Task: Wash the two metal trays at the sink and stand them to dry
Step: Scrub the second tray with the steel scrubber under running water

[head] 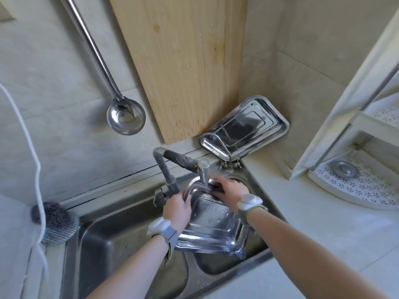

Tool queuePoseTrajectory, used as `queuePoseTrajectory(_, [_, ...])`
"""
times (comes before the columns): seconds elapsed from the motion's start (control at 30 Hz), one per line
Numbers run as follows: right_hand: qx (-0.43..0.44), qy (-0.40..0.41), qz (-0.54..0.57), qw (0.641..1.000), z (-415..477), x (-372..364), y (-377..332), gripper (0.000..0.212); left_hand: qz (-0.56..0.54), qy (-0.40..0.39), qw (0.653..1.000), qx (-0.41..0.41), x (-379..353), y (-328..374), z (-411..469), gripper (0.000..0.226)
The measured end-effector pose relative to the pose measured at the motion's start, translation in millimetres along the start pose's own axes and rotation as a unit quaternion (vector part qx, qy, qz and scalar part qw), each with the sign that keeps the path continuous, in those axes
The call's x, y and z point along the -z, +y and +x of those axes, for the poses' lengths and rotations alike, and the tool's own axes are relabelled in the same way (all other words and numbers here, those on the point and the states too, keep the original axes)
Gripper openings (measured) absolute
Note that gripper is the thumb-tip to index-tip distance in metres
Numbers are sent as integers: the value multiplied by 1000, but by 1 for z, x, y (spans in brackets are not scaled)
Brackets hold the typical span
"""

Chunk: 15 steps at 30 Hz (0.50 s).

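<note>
Head view: I've got one tray [212,223] tilted over the sink [103,240], its far end right under the faucet [204,171] w/ water on it, long axis running from the faucet back toward me. My left hand [176,209] is curled tight on the tray's left rim, while my right hand [230,188] is pressed on the far end just beside the faucet, maybe on a dark scrubber, can't tell. 2nd tray [245,126] leans on the wall behind the faucet, on the right hand's side.

One shiny tray [212,221] tilts under running water; another [244,128] leans upright.
</note>
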State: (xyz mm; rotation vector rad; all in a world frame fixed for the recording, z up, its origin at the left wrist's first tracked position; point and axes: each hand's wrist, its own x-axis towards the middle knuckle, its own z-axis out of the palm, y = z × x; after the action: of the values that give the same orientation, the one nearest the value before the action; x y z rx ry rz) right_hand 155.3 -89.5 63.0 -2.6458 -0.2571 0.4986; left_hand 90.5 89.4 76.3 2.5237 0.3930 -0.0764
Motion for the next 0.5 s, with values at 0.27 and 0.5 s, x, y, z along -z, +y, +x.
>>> queuePoseTrajectory(0.27, [82,67,29,994,1,-5,-45,28,0,-4,1000,-11,-3,-1,-2,21])
queuePoseTrajectory(0.5, [-16,18,-15,1000,0,-15,-5,34,10,11,999,-31,-3,-5,-4,25])
